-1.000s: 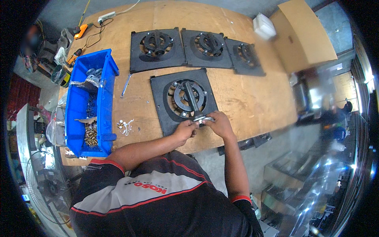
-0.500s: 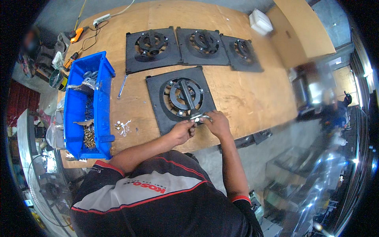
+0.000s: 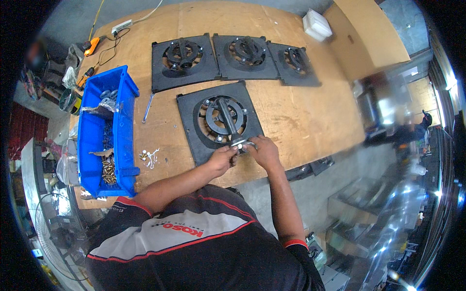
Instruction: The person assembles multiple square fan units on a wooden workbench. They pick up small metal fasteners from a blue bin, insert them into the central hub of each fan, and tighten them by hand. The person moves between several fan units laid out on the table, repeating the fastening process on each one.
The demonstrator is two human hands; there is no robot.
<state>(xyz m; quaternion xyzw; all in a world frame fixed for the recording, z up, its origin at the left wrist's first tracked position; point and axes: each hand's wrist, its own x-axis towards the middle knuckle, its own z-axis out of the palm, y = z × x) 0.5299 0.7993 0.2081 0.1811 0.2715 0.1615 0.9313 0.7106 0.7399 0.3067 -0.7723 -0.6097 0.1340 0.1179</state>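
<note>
In front of me a black square plate (image 3: 194,138) with a ring-shaped burner (image 3: 222,117) lies on the wooden table. A thick black tube (image 3: 227,118) crosses the burner toward me, and at its near end is a small silvery round fitting (image 3: 237,142). My left hand (image 3: 222,161) is closed, its thumb and fingertips pinched just below that fitting; what they pinch is mostly hidden. From the other side, my right hand (image 3: 265,152) has its fingers curled around the fitting's edge.
Three similar black plates (image 3: 182,75) stand in a row farther back. At left, a blue bin (image 3: 129,131) holds brass pieces (image 3: 108,169) and grey rings. Near it lie a wrench (image 3: 148,107), white scraps (image 3: 151,158) and an orange-black power tool (image 3: 90,46). A white container (image 3: 317,25) sits far right.
The view has shifted slightly, moving the table's things a little leftward. Both hands stay at the tube's near end, with only slight finger movement.
</note>
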